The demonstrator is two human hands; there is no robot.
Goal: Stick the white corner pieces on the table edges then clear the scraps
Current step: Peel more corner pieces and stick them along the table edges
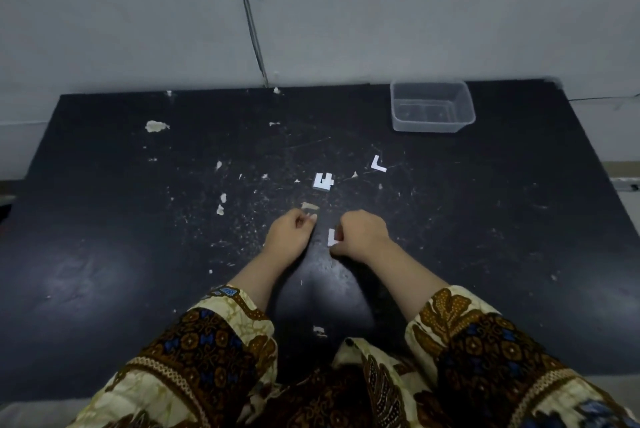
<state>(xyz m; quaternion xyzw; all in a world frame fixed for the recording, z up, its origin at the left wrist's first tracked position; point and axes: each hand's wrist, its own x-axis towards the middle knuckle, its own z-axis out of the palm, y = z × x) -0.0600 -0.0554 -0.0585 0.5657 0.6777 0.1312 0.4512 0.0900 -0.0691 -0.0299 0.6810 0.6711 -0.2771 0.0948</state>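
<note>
A black table [104,220] fills the view. My right hand [363,233] is closed around a white L-shaped corner piece [331,237] just above the table's middle. My left hand [289,232] is beside it, fingertips pinched together; a tan scrap [309,206] lies just beyond them, and I cannot tell if they grip anything. A small stack of white corner pieces [322,182] lies farther back. One single white corner piece [378,164] lies to its right.
A clear plastic tub [433,123] stands at the back right near the wall. Pale scraps and flecks dot the tabletop, among them a larger one [156,125] at back left and one [319,330] near the front edge. A cable [252,29] runs down the wall.
</note>
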